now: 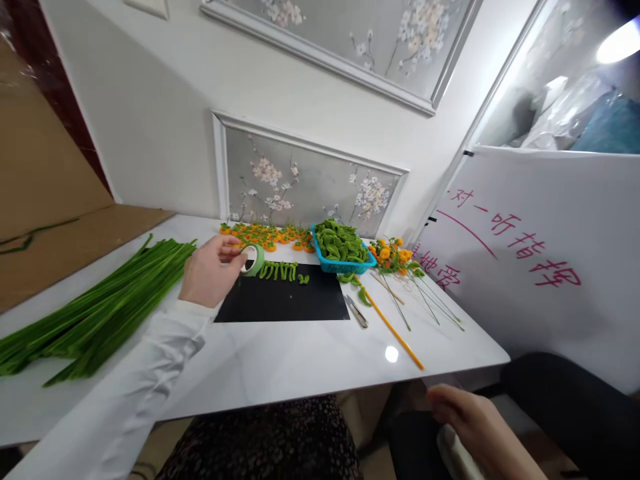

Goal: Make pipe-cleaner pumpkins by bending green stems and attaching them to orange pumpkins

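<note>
Head view of a white table set against a panelled wall. The left hand, in a white sleeve, reaches over the table and pinches a roll of green tape between thumb and fingers; the roll sits at the far left corner of a black mat, and whether it rests on the mat or is lifted clear cannot be told. Just right of the roll lies a short row of small green bent pieces. The right hand is below the table edge at the lower right, fingers loosely curled; it touches something pale that is cut off by the frame, and whether it grips that thing cannot be told. A bundle of long green stems lies at the left, its near end cut off. Behind the mat are orange flower heads, blurred, and a blue basket of green leaves. To the right lie finished flowers on stems, small scissors and an orange rod. A white board bears red writing, partly hidden.
</note>
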### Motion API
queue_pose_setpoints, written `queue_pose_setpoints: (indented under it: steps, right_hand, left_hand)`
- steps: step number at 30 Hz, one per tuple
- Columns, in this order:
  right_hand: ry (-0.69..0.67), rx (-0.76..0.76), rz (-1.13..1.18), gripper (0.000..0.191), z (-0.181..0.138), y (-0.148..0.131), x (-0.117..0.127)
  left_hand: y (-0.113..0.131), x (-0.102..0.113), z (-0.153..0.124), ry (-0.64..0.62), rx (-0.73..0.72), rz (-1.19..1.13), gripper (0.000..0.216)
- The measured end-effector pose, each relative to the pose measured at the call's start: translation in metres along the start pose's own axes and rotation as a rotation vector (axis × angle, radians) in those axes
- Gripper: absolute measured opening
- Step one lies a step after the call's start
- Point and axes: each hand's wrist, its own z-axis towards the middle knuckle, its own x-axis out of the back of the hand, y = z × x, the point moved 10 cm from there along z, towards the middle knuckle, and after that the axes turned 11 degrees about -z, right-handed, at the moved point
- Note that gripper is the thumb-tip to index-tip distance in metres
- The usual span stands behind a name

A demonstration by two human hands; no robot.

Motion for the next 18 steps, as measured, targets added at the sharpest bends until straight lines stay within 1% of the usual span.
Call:
queue_pose_setpoints:
  steps: [1,2,3,4,6,7,8,9,10,12,14,16,18]
  right_hand:
    - [0.030,-0.090,-0.018,0.035,-0.007,0.016,0.001]
    - [0.074,-0.165,-0.024,0.040,-0.012,0.025,0.004]
    - [0.138,-0.224,-0.009,0.046,-0.015,0.029,0.009]
    - [0.222,-0.247,0.032,0.051,-0.015,0.026,0.017]
    - [0.412,-0.208,0.191,0.056,-0.007,0.004,0.034]
    - [0.470,-0.125,0.321,0.057,0.001,-0.015,0.040]
    - [0.494,-0.017,0.456,0.057,0.012,-0.038,0.044]
    - [0.439,0.061,0.558,0.059,0.026,-0.061,0.040]
    - [0.398,0.104,0.650,0.061,0.040,-0.082,0.038]
    - [0.279,0.143,0.774,0.064,0.070,-0.121,0.028]
    - [0.188,0.133,0.839,0.063,0.097,-0.152,0.021]
    - [0.064,0.168,0.877,0.061,0.120,-0.182,0.015]
    - [-0.012,0.241,0.894,0.055,0.136,-0.205,0.016]
  left_hand:
    - [-0.003,-0.006,-0.001,-0.010,0.006,-0.012,0.035]
    - [-0.006,-0.017,-0.004,-0.044,0.013,-0.028,0.036]
    - [-0.010,-0.032,-0.010,-0.102,0.030,-0.049,0.036]
    - [-0.013,-0.050,-0.018,-0.179,0.047,-0.068,0.035]
    - [-0.014,-0.081,-0.038,-0.276,0.065,-0.090,0.031]
    - [-0.011,-0.095,-0.047,-0.313,0.064,-0.099,0.029]
    - [-0.006,-0.106,-0.056,-0.344,0.055,-0.110,0.029]
    - [0.002,-0.116,-0.064,-0.366,0.038,-0.119,0.030]
    - [0.011,-0.124,-0.070,-0.381,0.013,-0.129,0.029]
    - [0.030,-0.134,-0.079,-0.394,-0.041,-0.151,0.029]
    - [0.046,-0.139,-0.083,-0.389,-0.081,-0.175,0.030]
    - [0.052,-0.142,-0.082,-0.380,-0.101,-0.207,0.030]
    - [0.050,-0.141,-0.078,-0.376,-0.103,-0.248,0.031]
